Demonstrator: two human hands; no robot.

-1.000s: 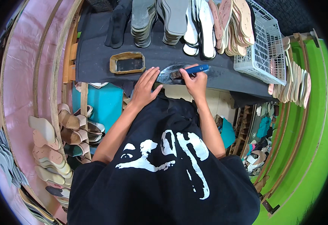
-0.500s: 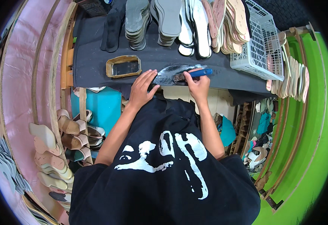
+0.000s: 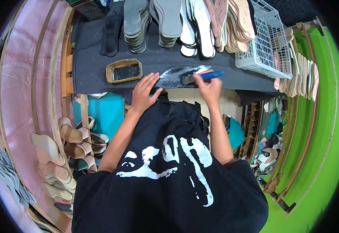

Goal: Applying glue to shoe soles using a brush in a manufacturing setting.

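A dark insole [image 3: 170, 77] lies flat along the table's near edge, its upper face wet and shiny. My left hand [image 3: 145, 93] rests with fingers stretched out, the tips on the insole's left end. In my right hand [image 3: 209, 88] is a paintbrush [image 3: 213, 75] with a blue handle, gripped between thumb and fingers. Its bristles touch the insole's wet surface near the middle. To the left of the insole stands an open tub [image 3: 124, 71] with a tan, crusted rim and something dark inside.
Along the back of the black-covered table [image 3: 88, 58] stand stacks of grey insoles [image 3: 135, 23], white insoles [image 3: 203, 31] and beige insoles [image 3: 237, 27]. A white plastic basket [image 3: 263, 42] sits at the right end. Shoe racks [image 3: 78, 139] flank me on the left.
My right hand and the brush have shifted slightly right, the handle now tilting more flatly. The left hand keeps its place on the insole. The whole view has shifted a little.
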